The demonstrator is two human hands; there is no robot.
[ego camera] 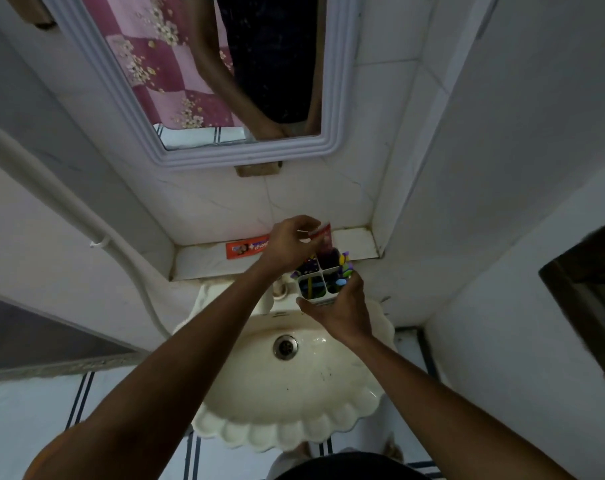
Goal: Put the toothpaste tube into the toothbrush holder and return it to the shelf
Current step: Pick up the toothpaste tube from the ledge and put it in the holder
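My right hand grips a white toothbrush holder from below and the right, holding it above the back of the sink. The holder has four compartments with several colourful brushes in them. My left hand pinches a red toothpaste tube at its top. The tube stands upright with its lower end inside the holder's far compartment. The white tiled shelf runs just behind the holder.
An orange toothpaste box lies flat on the shelf, left of my hands. A cream scalloped sink is below, its tap partly hidden by my left wrist. A mirror hangs above. White walls close in on both sides.
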